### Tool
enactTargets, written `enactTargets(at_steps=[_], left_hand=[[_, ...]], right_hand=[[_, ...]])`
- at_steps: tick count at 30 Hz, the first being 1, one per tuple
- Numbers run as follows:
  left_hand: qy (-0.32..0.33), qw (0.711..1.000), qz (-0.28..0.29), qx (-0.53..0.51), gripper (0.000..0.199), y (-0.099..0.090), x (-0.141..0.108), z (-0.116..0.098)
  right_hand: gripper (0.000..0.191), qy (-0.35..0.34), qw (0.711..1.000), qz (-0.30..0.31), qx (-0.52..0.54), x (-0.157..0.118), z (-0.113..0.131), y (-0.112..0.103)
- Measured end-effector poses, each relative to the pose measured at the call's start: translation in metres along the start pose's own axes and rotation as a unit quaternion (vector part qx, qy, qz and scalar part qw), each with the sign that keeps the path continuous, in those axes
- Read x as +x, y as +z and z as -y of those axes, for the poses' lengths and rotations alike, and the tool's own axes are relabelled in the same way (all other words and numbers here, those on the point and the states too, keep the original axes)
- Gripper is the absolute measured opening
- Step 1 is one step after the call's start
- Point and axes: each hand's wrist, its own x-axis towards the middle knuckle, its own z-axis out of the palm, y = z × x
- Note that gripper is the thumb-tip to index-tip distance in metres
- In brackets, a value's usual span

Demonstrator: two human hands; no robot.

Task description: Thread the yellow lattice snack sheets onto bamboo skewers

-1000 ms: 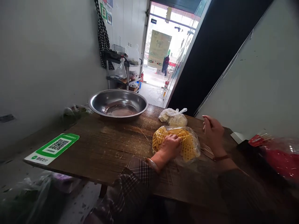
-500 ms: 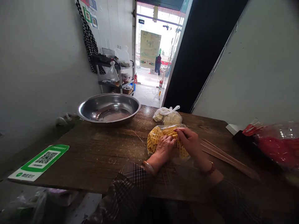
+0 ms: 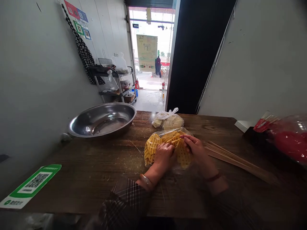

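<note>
A clear plastic bag of yellow, waffle-patterned food pieces [image 3: 151, 147] lies on the brown wooden table [image 3: 96, 169]. My left hand [image 3: 165, 154] rests on the front of the bag, fingers curled against the yellow pieces; what its fingertips grip is hidden. Just to the right, my right hand [image 3: 193, 145] is raised over the bag's right side, thumb and index finger pinched together beside a yellow piece. Whatever sits in that pinch is too small to make out. Thin wooden sticks [image 3: 230, 156] lie in a bundle right of my right hand.
A large metal basin [image 3: 103, 120] stands at the table's back left. Behind the yellow pieces sits a tied bag of pale food [image 3: 172, 122]. A green QR-code card [image 3: 35, 182] lies at the left edge, and a red plastic-wrapped item [image 3: 290, 139] at the right.
The camera view has tilted and shifted, so the basin and card appear lower and further left. Both hands stay at the bag, with the right pinch still close to the yellow pieces.
</note>
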Motion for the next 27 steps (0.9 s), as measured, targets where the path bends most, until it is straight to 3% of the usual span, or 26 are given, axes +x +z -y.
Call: enactTargets(at_steps=[5, 8, 11, 15, 17, 20, 27], left_hand=[[0.026, 0.993, -0.016, -0.115, 0.008, -0.001, -0.003, -0.002], [0.004, 0.957, 0.002, -0.289, 0.009, -0.005, -0.003, -0.001], [-0.059, 0.873, 0.02, -0.484, 0.007, -0.014, -0.003, 0.001], [-0.126, 0.736, 0.002, -0.665, 0.03, -0.025, -0.003, 0.005], [-0.138, 0.7, -0.023, -0.7, 0.037, -0.029, -0.001, 0.006], [-0.151, 0.688, -0.061, -0.707, 0.041, -0.033, 0.006, 0.005], [-0.165, 0.736, -0.115, -0.646, 0.035, -0.037, 0.021, -0.001]], right_hand=[[0.032, -0.04, 0.999, -0.005, -0.016, -0.003, 0.001, -0.004], [0.033, -0.051, 0.999, -0.009, -0.011, -0.003, 0.0, -0.008], [0.031, -0.058, 0.998, -0.011, -0.003, -0.002, -0.002, -0.01], [0.027, -0.068, 0.997, 0.041, 0.001, -0.003, -0.006, -0.009], [0.026, -0.062, 0.995, 0.074, -0.005, -0.005, -0.007, -0.007], [0.027, -0.053, 0.994, 0.095, -0.011, -0.009, -0.008, -0.006], [0.031, -0.045, 0.993, 0.099, -0.033, -0.013, -0.004, -0.007]])
